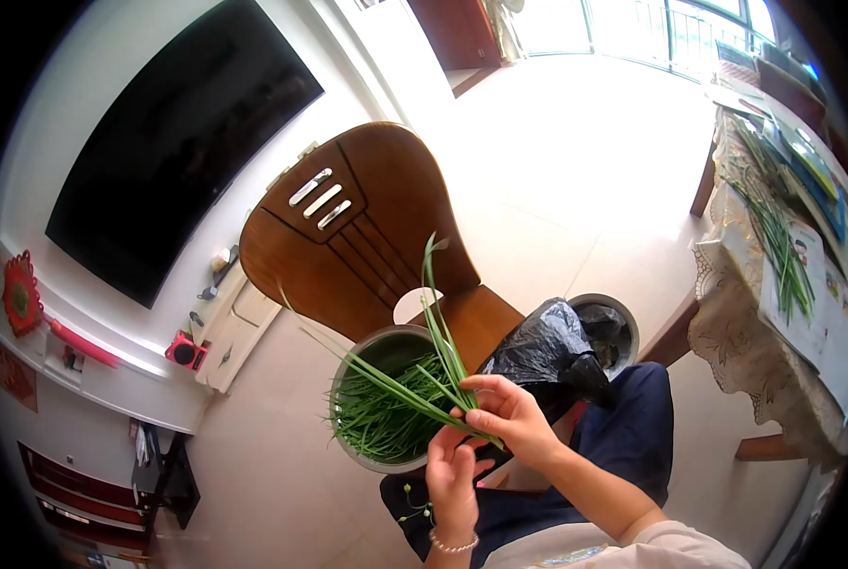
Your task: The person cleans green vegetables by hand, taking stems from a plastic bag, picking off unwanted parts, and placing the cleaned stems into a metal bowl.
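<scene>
A small bunch of long garlic chives fans out from between my two hands, leaf tips pointing away from me. My right hand pinches the stalks near their lower ends with thumb and fingers. Just below, my left hand, with a beaded bracelet at the wrist, has its curled fingers around the same stalks; part of its grip is hidden. Under the bunch, a metal basin holds a heap of cut green chives. A few thin stems with small buds hang by my left wrist.
A wooden chair stands ahead, its seat behind the basin. Black plastic bag lies right of my hands, beside a round bin. At right, a cloth-covered table carries more chives and papers. A television hangs left.
</scene>
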Demonstrator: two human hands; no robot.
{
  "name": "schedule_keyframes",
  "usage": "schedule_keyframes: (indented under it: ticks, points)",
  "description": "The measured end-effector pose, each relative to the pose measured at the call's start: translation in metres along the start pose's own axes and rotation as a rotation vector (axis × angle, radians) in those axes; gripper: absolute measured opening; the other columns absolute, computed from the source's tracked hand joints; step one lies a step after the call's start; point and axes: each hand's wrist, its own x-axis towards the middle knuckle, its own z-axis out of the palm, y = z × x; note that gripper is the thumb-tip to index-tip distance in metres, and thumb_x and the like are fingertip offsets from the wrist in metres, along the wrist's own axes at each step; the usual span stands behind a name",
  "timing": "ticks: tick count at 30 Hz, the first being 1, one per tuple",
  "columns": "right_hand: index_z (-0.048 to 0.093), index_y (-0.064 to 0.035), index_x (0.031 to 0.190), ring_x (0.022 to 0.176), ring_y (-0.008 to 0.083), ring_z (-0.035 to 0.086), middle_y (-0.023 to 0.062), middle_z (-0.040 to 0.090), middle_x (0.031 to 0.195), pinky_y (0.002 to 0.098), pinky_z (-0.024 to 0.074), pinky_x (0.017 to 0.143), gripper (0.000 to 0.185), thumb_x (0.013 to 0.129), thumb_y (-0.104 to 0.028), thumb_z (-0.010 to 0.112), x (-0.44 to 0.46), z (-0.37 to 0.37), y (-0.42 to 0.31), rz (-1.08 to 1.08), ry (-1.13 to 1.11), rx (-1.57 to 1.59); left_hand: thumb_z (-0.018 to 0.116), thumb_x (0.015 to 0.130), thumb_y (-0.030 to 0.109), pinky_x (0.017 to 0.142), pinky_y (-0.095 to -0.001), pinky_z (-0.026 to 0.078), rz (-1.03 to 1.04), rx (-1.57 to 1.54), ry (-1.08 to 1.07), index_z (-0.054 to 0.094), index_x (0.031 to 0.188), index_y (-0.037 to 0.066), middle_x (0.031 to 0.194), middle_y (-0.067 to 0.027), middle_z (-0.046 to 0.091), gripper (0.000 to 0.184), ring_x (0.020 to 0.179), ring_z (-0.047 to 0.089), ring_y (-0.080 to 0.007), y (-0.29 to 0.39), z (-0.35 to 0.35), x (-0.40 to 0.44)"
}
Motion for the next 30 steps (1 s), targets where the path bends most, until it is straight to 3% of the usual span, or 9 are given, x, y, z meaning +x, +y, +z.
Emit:
schedule_keyframes:
  ticks: [2, 4, 7, 12, 15, 18, 22, 24, 30]
  points:
    - [0.046, -0.0016, 0.117, 0.09, 0.0109, 0.057, 0.0096, 0.06, 0.099, 0.0214, 0.0486, 0.072, 0.033, 0.086, -0.006, 0.055, -0.005, -0.006, 0.004, -0.083, 0.031, -0.223, 0.062, 0.083, 0.021, 0.064, -0.0206, 0.052, 0.026, -0.044, -0.029, 0.044, 0.116, 0.001, 0.106, -0.0058, 0.054, 0.043, 0.088, 0.056, -0.0089, -0.012, 0.007, 0.01]
    - [0.047, -0.001, 0.115, 0.088, 0.0103, 0.056, 0.0085, 0.06, 0.098, 0.021, 0.0473, 0.072, 0.029, 0.086, -0.006, 0.053, -0.01, -0.007, 0.003, -0.117, 0.069, -0.183, 0.063, 0.081, 0.013, 0.062, -0.0192, 0.051, 0.052, -0.025, -0.045, 0.05, 0.11, 0.001, 0.097, -0.0035, 0.058, 0.034, 0.08, 0.057, -0.0071, -0.011, 0.017, 0.014]
    - [0.044, -0.001, 0.116, 0.087, 0.011, 0.057, 0.0082, 0.059, 0.097, 0.0231, 0.0456, 0.077, 0.029, 0.088, -0.003, 0.049, -0.014, -0.01, 0.0, -0.235, 0.072, -0.108, 0.063, 0.081, 0.011, 0.06, -0.0176, 0.05, 0.044, 0.008, 0.006, 0.053, 0.104, 0.001, 0.088, -0.002, 0.06, 0.027, 0.073, 0.057, -0.0057, -0.01, 0.028, 0.013]
    - [0.035, -0.0037, 0.121, 0.089, 0.0134, 0.057, 0.0097, 0.058, 0.096, 0.0239, 0.0467, 0.075, 0.04, 0.086, -0.006, 0.054, -0.018, -0.014, -0.008, -0.193, 0.073, -0.054, 0.062, 0.081, 0.01, 0.057, -0.0162, 0.049, 0.032, 0.023, 0.026, 0.056, 0.1, 0.002, 0.083, -0.0012, 0.061, 0.021, 0.069, 0.057, -0.0052, -0.013, 0.026, 0.014]
    - [0.032, -0.0043, 0.123, 0.084, 0.0125, 0.057, 0.0091, 0.058, 0.095, 0.021, 0.0469, 0.065, 0.05, 0.082, -0.005, 0.06, -0.019, -0.013, -0.009, -0.211, 0.11, -0.079, 0.064, 0.081, 0.01, 0.061, -0.0189, 0.048, 0.039, 0.011, 0.046, 0.055, 0.092, 0.003, 0.082, -0.0017, 0.06, 0.016, 0.07, 0.057, -0.0065, -0.007, 0.028, 0.013]
    - [0.033, -0.003, 0.123, 0.089, 0.0134, 0.057, 0.0089, 0.058, 0.095, 0.0248, 0.0453, 0.079, 0.049, 0.081, -0.002, 0.059, -0.02, -0.013, -0.009, -0.193, 0.094, -0.111, 0.064, 0.081, 0.01, 0.062, -0.0194, 0.049, 0.002, -0.054, 0.046, 0.055, 0.092, 0.002, 0.082, -0.002, 0.06, 0.016, 0.07, 0.057, -0.0069, -0.007, 0.025, 0.01]
    - [0.031, -0.0037, 0.124, 0.087, 0.0138, 0.058, 0.0092, 0.058, 0.095, 0.0258, 0.0467, 0.078, 0.052, 0.081, -0.001, 0.06, -0.021, -0.009, -0.007, -0.194, 0.076, -0.165, 0.064, 0.081, 0.011, 0.062, -0.0195, 0.049, 0.008, -0.151, 0.063, 0.055, 0.091, 0.002, 0.082, -0.0023, 0.061, 0.016, 0.07, 0.057, -0.0068, -0.007, 0.022, 0.008]
    - [0.029, -0.0037, 0.126, 0.086, 0.014, 0.058, 0.0094, 0.058, 0.094, 0.0262, 0.0472, 0.077, 0.055, 0.081, -0.001, 0.06, -0.021, -0.007, -0.01, -0.202, 0.048, -0.225, 0.064, 0.081, 0.014, 0.062, -0.0191, 0.048, 0.084, -0.063, 0.039, 0.056, 0.09, 0.002, 0.08, -0.0019, 0.06, 0.017, 0.068, 0.056, -0.0061, -0.012, 0.017, 0.009]
    - [0.023, -0.0037, 0.132, 0.086, 0.0152, 0.058, 0.011, 0.06, 0.091, 0.0265, 0.0475, 0.076, 0.064, 0.081, -0.003, 0.06, -0.023, -0.012, -0.007, -0.173, 0.063, -0.298, 0.062, 0.083, 0.014, 0.063, -0.0192, 0.05, -0.031, 0.108, -0.011, 0.057, 0.095, -0.001, 0.084, -0.0022, 0.06, 0.019, 0.069, 0.055, -0.0053, -0.007, 0.011, 0.011]
